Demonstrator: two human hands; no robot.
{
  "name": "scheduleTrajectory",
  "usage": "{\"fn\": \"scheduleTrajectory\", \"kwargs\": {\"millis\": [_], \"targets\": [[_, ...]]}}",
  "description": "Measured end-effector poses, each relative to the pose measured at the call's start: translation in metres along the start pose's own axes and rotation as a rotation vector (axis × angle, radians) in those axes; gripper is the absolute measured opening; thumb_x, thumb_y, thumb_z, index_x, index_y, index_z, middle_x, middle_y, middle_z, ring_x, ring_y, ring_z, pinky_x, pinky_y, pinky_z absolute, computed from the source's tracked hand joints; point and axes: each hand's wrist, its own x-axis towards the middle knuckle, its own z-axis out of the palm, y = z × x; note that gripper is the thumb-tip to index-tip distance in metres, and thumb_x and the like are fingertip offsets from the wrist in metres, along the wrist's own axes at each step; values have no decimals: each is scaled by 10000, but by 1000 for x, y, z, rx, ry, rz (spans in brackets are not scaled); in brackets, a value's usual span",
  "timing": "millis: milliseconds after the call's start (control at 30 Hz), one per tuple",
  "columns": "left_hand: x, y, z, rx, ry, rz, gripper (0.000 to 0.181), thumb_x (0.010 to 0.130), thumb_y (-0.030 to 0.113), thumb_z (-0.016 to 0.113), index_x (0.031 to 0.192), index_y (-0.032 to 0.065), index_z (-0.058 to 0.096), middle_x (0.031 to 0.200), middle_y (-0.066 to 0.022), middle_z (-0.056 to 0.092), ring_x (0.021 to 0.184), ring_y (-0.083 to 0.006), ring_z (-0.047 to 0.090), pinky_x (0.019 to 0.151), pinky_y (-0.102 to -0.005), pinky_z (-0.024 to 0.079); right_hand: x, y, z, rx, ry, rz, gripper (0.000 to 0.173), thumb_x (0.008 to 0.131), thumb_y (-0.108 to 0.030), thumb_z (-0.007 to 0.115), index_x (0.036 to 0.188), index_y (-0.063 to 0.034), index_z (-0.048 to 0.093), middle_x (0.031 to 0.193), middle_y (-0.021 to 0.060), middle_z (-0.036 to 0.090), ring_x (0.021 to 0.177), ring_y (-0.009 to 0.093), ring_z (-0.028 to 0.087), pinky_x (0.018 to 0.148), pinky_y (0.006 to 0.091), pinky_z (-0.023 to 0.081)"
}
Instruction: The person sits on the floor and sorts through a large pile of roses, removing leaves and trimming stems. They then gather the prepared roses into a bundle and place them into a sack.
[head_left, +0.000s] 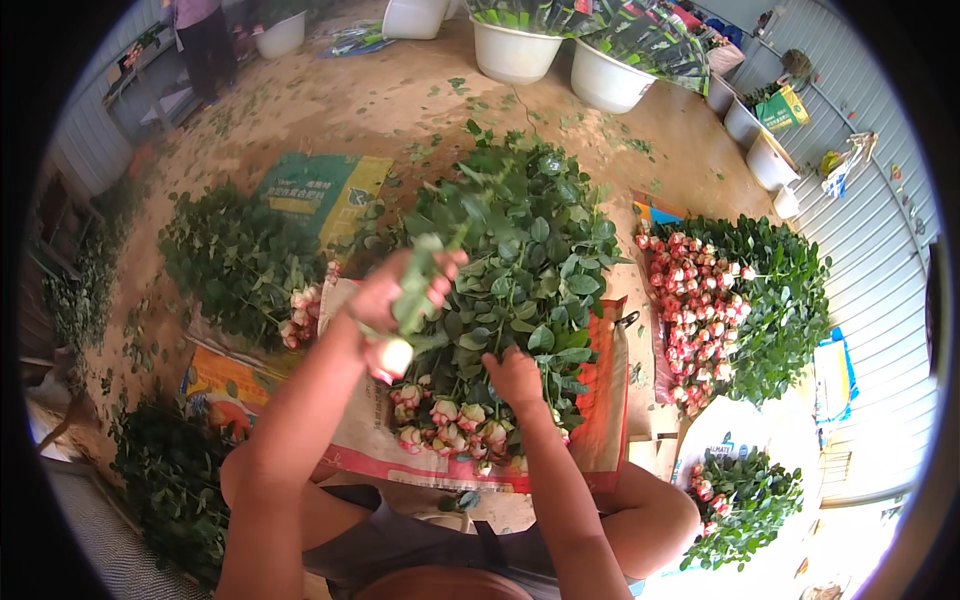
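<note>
My left hand (401, 289) is raised at the left of the big rose pile, closed round a leafy rose stem. That rose's pale, pink-edged bloom (391, 358) hangs just below the hand, by my forearm; its stem and leaves are blurred. My right hand (516, 377) reaches into the pile of cut roses (517, 277) in front of me, its fingertips among the leaves and stems, partly hidden. Cream and pink rose heads (450, 431) lie at the near end of this pile, on a red and white woven sack (450, 472) across my lap.
More cut roses lie at the left (240, 262) and in a large bundle at the right (697, 322), with a smaller bunch (742, 502) below it. White tubs (517, 54) holding wrapped bunches stand ahead. A person (202, 45) stands at the far left. Leaves litter the floor.
</note>
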Motion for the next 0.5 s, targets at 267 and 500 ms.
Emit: {"fn": "scheduleTrajectory", "kwargs": {"millis": [267,500], "targets": [[-49,-11,25,568,430,91,332,959,139,641,1240,-34,603,847,-31,599,608,-56,545,504,-199,464,0,7,-6,425,56,4,290,798,-229,703,984,-17,633,924,167,687,858,324,678,754,440,546],[-35,-98,-69,29,291,99,359,1002,121,580,1343,18,531,889,-18,598,683,-104,553,573,-245,459,-14,-19,-141,1917,-281,26,250,918,-184,685,1120,-67,598,883,32,630,727,149,605,582,287,526]]}}
